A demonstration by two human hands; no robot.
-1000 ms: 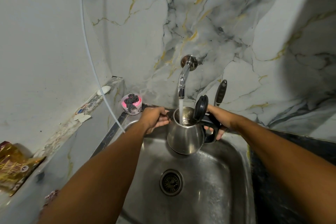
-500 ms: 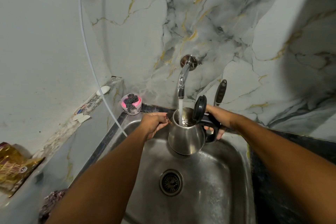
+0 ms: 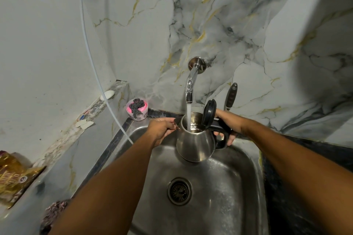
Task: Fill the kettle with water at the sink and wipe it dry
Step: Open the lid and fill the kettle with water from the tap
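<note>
A steel kettle point(image 3: 194, 144) with a black handle hangs over the steel sink point(image 3: 225, 187), its black lid point(image 3: 209, 113) flipped up. Water runs from the wall tap point(image 3: 191, 86) straight into the kettle's mouth. My right hand point(image 3: 226, 128) is wrapped around the black handle on the kettle's right. My left hand point(image 3: 161, 129) pinches the spout on the kettle's left side.
A pink tub with a dark scrubber point(image 3: 137, 109) stands at the sink's back left corner. A white hose point(image 3: 89, 47) hangs down the left wall. A black-handled tool point(image 3: 231, 96) leans on the marble wall. A gold packet point(image 3: 13, 177) and dark cloth point(image 3: 54, 211) lie at left.
My left hand has shifted slightly along the kettle's spout; the kettle stays under the running water. The view has moved a little.
</note>
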